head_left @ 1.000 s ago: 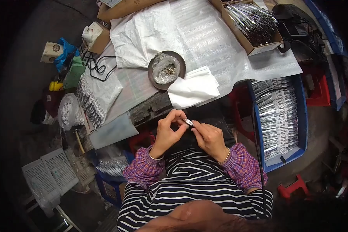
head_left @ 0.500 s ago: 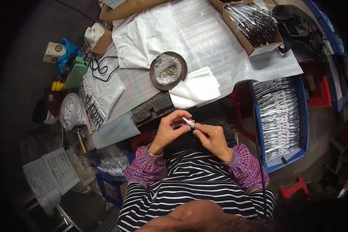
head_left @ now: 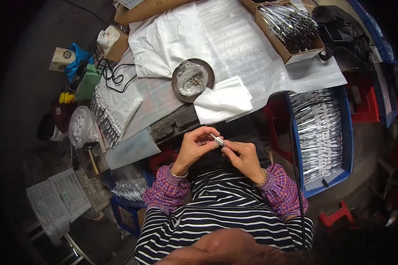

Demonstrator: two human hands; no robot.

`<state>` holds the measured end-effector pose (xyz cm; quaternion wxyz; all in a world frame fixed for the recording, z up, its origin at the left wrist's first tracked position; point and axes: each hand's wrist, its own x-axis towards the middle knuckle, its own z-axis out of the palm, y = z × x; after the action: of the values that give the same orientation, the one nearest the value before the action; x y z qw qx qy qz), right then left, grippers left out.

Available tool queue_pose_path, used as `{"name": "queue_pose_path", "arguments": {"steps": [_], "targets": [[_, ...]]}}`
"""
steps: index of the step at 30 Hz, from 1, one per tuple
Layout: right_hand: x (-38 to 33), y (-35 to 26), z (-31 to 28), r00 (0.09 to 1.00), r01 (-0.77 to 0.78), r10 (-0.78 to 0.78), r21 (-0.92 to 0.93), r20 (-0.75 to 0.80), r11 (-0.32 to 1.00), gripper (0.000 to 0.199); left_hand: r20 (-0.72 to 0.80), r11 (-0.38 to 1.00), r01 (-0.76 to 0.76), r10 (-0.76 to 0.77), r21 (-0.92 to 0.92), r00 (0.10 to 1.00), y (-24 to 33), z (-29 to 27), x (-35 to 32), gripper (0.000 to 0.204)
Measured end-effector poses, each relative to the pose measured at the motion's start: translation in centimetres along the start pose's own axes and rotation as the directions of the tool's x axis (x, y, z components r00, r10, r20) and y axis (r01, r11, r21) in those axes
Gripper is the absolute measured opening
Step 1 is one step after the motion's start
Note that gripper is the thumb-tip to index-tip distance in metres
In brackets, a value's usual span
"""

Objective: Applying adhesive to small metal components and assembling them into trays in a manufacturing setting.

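Above my lap, just off the table's near edge, a small slim white-and-silver piece (head_left: 219,141) is pinched between my two hands. My left hand (head_left: 193,148) has its thumb and fingertips closed at the piece's upper left end. From the lower right, the thumb and fingers of my right hand (head_left: 244,160) grip the other end. Fingers cover much of the piece, so its exact kind cannot be made out. Beyond my hands, a folded white cloth or paper (head_left: 223,100) hangs partly over the table edge. A dark round dish (head_left: 210,73) holds a plastic bag of tiny metal parts (head_left: 193,81).
A cardboard box (head_left: 303,55) full of slender silver-and-black pieces stands at the far right. Below it, a blue crate (head_left: 350,145) holds rows of silver-and-white pieces. At left lie a row of similar pieces (head_left: 105,117), a bag of white parts (head_left: 81,128) and black cable (head_left: 115,79).
The piece has turned a little between my fingers, and its white tip is now more covered by my left hand. Both hands stay in nearly the same place.
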<state>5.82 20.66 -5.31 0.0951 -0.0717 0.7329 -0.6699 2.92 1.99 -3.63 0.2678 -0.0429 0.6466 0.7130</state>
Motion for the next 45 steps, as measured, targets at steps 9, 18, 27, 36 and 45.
{"name": "queue_pose_path", "arguments": {"steps": [9,18,27,36,45], "targets": [[-0.3,-0.3,-0.1,0.998,-0.049,0.048,0.034,0.03,0.998,0.022,-0.008,1.0,-0.013,0.014,0.023,1.0,0.2,0.2,-0.2,0.022],[-0.6,0.2,-0.1,0.922,-0.386,0.337,0.358,0.192,0.85,0.024,0.032,0.837,-0.214,0.229,0.503,0.973,4.6,-0.8,0.3,0.025],[-0.8,-0.3,0.0,0.938,-0.345,0.303,0.378,0.167,0.859,0.022,0.165,0.116,-0.331,0.687,0.937,0.707,9.2,-3.6,9.2,0.02],[-1.1,0.5,-0.3,0.942,-0.333,0.297,0.332,0.156,0.882,0.022,0.145,0.126,-0.29,0.643,0.949,0.752,8.7,-3.9,9.6,0.013],[-1.1,0.9,-0.1,0.943,-0.333,0.306,0.346,0.133,0.877,0.023,0.002,0.381,-0.361,0.685,0.851,0.729,9.5,-3.8,8.1,0.011]]}}
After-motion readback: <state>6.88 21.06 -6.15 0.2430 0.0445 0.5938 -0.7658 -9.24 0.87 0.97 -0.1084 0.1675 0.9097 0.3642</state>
